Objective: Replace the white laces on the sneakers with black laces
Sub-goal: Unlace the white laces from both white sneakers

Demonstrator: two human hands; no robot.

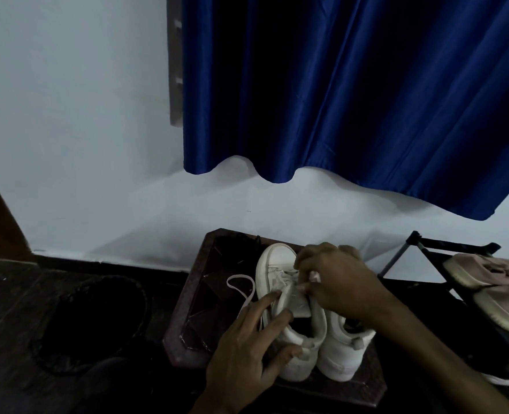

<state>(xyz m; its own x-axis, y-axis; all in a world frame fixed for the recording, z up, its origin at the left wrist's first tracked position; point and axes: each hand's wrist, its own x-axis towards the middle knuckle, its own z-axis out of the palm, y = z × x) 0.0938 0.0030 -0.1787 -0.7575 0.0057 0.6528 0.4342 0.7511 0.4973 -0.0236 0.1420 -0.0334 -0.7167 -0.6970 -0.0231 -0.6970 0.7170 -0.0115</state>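
On the dark wooden surface in the near centre, two white sneakers stand side by side, toes pointing away.

- **Left hand**: released, with extended fingers resting on the tongue and collar of the left sneaker and the thumb at its heel.
- **Right hand**: reaches across the right sneaker, fingers curled, pinching the white lace at the left sneaker's eyelets.
- **Lace:** a loose loop lies on the surface just left of that sneaker.
- **Right:** a black shoe rack carries pinkish sneakers.
- **Left:** a dark basket sits on the floor.
- **Far:** a blue curtain hangs against the white wall.
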